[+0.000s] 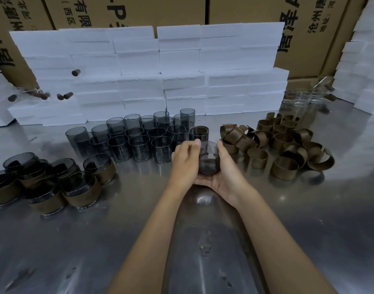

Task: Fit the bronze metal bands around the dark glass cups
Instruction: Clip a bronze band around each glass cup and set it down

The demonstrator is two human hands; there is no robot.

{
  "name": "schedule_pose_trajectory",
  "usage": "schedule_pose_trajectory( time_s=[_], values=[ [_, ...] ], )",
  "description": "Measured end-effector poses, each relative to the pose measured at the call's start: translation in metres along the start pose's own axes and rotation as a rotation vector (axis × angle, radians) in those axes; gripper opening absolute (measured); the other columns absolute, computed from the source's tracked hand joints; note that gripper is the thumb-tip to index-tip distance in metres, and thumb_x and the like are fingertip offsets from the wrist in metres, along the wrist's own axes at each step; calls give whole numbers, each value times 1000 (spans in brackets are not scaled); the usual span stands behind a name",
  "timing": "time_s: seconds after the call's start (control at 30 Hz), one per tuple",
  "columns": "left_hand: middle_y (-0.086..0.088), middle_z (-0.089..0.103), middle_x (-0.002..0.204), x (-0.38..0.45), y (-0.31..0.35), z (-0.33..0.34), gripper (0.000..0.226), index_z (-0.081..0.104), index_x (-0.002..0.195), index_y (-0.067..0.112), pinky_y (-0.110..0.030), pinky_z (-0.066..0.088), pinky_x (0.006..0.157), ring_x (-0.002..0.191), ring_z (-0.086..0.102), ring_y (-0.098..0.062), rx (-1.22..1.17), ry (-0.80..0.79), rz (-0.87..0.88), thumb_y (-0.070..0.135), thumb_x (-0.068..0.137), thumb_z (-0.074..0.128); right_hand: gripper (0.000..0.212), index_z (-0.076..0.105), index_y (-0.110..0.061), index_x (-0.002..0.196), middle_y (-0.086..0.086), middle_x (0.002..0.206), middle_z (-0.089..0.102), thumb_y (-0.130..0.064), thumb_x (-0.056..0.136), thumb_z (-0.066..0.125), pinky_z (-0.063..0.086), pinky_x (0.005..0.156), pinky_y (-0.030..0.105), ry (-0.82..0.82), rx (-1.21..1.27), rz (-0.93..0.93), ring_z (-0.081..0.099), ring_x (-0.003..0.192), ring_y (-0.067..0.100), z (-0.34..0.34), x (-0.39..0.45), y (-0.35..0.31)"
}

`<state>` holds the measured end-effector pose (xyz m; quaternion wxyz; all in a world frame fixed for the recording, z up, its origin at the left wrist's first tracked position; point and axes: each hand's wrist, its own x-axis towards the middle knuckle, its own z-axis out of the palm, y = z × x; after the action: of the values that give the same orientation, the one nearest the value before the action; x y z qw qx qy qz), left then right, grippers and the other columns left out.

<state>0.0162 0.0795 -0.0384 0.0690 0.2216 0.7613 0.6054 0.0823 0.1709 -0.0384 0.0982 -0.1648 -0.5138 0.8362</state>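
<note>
A packing workshop or warehouse: printed cartons (139,11) stacked behind white foam blocks (139,66), with batches of cups (139,143) and bands (283,143) on a steel table (309,240).

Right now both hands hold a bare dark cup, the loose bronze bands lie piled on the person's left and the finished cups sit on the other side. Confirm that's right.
Not quite. The head view shows the loose bronze bands piled on the person's right, and the finished cups on the left. The rest holds: the left hand and right hand hold a bare dark cup between them.
</note>
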Motion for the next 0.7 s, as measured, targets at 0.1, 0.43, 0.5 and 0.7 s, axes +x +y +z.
schedule_pose_trajectory(
  time_s=[0.1, 0.43, 0.5, 0.7],
  values=[
    [-4, 61, 116, 1, -1, 2, 18, 62, 106, 26, -22, 48, 92, 108, 60, -13, -76, 60, 21, 41, 103, 53, 65, 63, -7, 120, 21, 95, 75, -59, 107, 27, 62, 71, 49, 187, -32, -7, 74, 70, 32, 6, 4, -1],
    [1, 68, 92, -3, 2, 10, 27, 67, 102, 15, -14, 46, 56, 76, 63, -9, -288, 131, -115, 41, 99, 63, 47, 68, -22, 88, -1, 70, 75, -38, 112, 30, 62, 55, 34, 321, -187, -282, 76, 66, 15, -6, 15, 3],
    [5, 69, 93, -4, 3, 11, 34, 68, 105, 16, -12, 46, 61, 76, 64, 0, -261, 106, -107, 48, 94, 67, 48, 67, -24, 84, -4, 75, 74, -36, 113, 31, 60, 62, 27, 356, -285, -332, 74, 71, 10, -7, 13, 3],
    [4, 69, 105, -6, 3, 14, 50, 55, 118, 22, -8, 48, 68, 85, 67, 6, -236, 52, -103, 52, 85, 77, 28, 73, -13, 105, 0, 92, 73, -21, 109, 46, 57, 82, 26, 409, -520, -491, 71, 92, 17, -9, 12, 5]
  ],
)
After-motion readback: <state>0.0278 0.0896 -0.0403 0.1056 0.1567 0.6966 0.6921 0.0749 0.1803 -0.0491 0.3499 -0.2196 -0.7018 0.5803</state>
